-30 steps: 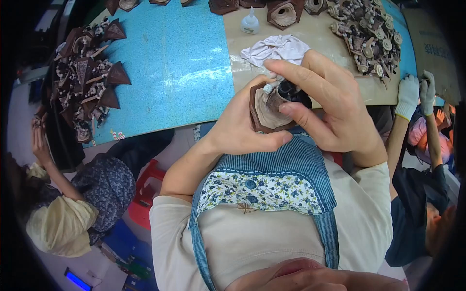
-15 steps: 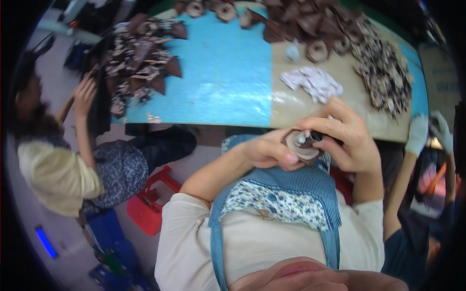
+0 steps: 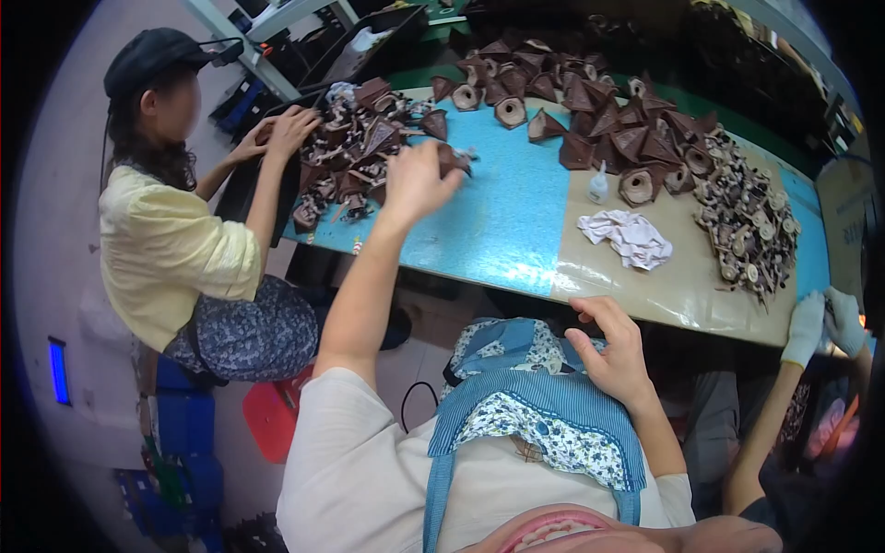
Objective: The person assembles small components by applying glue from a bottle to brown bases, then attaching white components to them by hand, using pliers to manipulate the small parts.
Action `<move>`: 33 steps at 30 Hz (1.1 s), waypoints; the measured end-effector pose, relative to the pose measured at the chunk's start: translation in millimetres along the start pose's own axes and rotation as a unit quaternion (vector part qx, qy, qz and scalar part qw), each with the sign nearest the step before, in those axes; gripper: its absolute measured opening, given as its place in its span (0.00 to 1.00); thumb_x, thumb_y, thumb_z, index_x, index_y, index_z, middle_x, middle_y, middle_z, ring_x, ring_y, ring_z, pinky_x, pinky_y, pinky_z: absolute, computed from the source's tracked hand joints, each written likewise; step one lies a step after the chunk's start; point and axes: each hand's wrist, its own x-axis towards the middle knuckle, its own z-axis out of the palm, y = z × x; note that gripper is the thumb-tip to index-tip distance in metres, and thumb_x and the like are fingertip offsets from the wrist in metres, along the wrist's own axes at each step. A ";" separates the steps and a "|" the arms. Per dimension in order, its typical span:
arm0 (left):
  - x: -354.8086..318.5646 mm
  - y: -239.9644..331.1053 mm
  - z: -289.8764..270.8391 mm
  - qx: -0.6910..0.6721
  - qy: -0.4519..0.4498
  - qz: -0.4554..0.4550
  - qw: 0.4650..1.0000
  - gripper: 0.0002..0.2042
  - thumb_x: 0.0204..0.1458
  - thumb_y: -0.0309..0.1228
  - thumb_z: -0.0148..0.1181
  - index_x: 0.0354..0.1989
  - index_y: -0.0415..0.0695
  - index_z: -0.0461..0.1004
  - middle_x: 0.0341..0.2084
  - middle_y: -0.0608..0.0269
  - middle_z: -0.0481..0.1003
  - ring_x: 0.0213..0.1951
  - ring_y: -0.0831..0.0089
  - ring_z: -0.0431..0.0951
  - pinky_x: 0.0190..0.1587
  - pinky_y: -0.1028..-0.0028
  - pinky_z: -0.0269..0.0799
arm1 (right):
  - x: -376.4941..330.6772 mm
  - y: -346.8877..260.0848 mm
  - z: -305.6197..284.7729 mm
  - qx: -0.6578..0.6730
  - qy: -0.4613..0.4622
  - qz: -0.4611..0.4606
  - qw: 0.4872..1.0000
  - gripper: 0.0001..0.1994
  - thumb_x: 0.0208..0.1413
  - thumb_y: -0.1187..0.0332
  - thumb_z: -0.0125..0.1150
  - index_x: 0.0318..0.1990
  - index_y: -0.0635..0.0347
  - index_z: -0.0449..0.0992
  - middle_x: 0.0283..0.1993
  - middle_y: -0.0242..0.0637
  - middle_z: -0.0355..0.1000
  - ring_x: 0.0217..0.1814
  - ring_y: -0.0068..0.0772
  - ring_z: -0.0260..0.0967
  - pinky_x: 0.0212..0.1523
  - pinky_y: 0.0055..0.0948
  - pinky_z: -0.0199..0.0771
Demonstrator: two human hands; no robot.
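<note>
My left hand reaches over the blue table top, its fingers closed on a dark brown roof-shaped piece. Something small and pale sticks out of that piece, blurred. Beside it on the left lies a pile of brown pieces with black-and-white parts. My right hand is in front of my apron, below the table edge, with fingers apart and nothing in them.
Many brown faceted roof-shaped pieces heap at the back. At the right lie small round-ended parts. A small white bottle stands by a crumpled white cloth. A co-worker sits at left; another's gloved hands are at right.
My left hand has moved from my chest out over the table, carrying the brown piece toward the left pile. The right hand has let go of it and dropped lower. The view has tilted up.
</note>
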 end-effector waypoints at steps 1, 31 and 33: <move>8.0 -10.5 10.1 0.037 0.052 0.005 0.998 0.21 0.44 0.44 0.63 0.39 0.40 0.72 0.37 0.51 0.76 0.45 0.52 0.71 0.47 0.50 0.62 | -1.3 1.4 -2.0 0.011 0.002 0.004 1.000 0.17 0.49 0.75 0.64 0.48 0.67 0.73 0.42 0.45 0.72 0.39 0.37 0.72 0.42 0.29 0.73; 75.4 152.0 63.5 -0.355 0.000 0.242 0.903 0.12 0.47 0.24 0.62 0.41 0.38 0.72 0.33 0.53 0.73 0.34 0.57 0.76 0.35 0.64 0.72 | 120.3 72.3 -30.7 -0.080 0.203 0.128 0.967 0.14 0.49 0.72 0.63 0.45 0.64 0.73 0.28 0.40 0.72 0.25 0.41 0.70 0.31 0.36 0.71; 69.2 174.5 70.1 -0.369 -0.003 0.261 0.892 0.12 0.47 0.27 0.63 0.39 0.38 0.71 0.32 0.52 0.74 0.33 0.56 0.76 0.34 0.63 0.73 | 101.5 65.9 -45.7 -0.059 0.230 0.162 0.958 0.14 0.51 0.72 0.61 0.46 0.65 0.72 0.28 0.37 0.70 0.25 0.36 0.68 0.30 0.33 0.69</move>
